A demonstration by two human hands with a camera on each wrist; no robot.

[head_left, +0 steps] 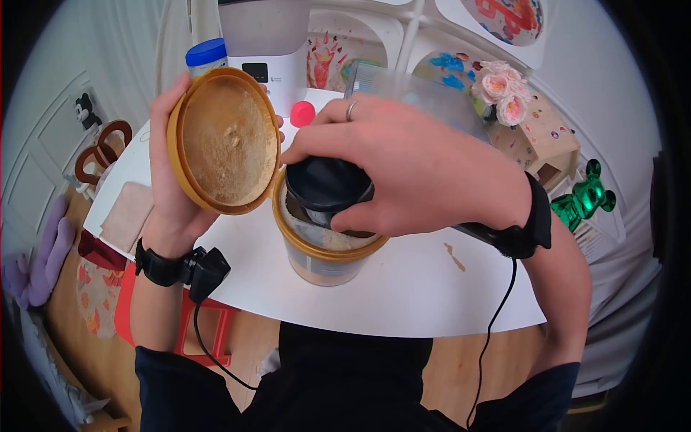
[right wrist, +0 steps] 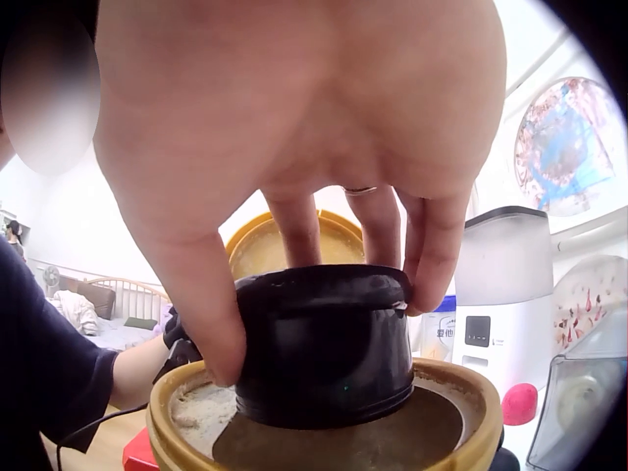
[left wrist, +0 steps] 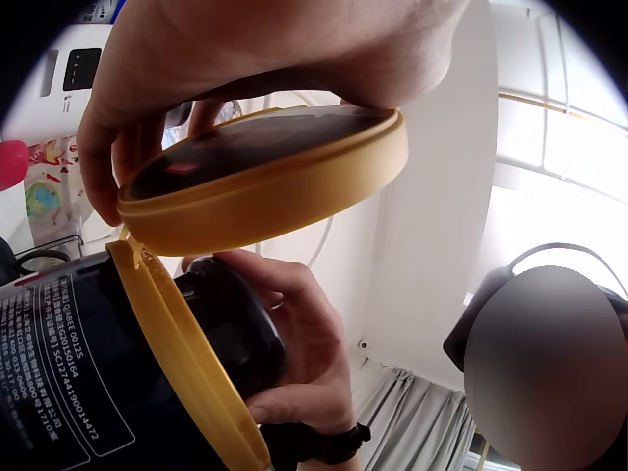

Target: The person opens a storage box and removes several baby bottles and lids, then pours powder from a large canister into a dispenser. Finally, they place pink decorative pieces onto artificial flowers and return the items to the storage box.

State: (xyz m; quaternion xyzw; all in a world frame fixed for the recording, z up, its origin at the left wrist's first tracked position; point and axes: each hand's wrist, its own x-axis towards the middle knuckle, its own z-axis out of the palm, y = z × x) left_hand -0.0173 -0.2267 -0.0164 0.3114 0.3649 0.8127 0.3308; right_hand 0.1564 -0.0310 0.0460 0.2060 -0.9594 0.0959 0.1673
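While holding up one gold lid (head_left: 229, 147) with left hand (head_left: 170, 193), gripping one black cylinder (right wrist: 329, 358) in right hand (head_left: 425, 162). On the left: curled round the lid's edge from behind, with fingertips showing past its side. On the right: reaching down from above, thumb to one side and fingers to the other, spread just as wide as the cylinder and touching its sides. Cylinder position: at the mouth of one tub (head_left: 327, 268), lower end inside its gold rim, over pale powder (right wrist: 201, 407). Contact with powder: cannot tell. Lid position: tilted up beside the mouth, meeting the rim at one edge, powder-smeared on its inner face. Tub position: near the front edge of one white table (head_left: 403, 288). Counted nearby: one white machine (head_left: 277, 86), one blue-capped container (head_left: 207, 54), one pink round piece (head_left: 302, 114), one cluster of pink flowers (head_left: 502, 90), one shiny green figure (head_left: 584, 196), one pale cloth (head_left: 126, 216). Also counted: two black wrist straps (head_left: 162, 268), one per wrist.
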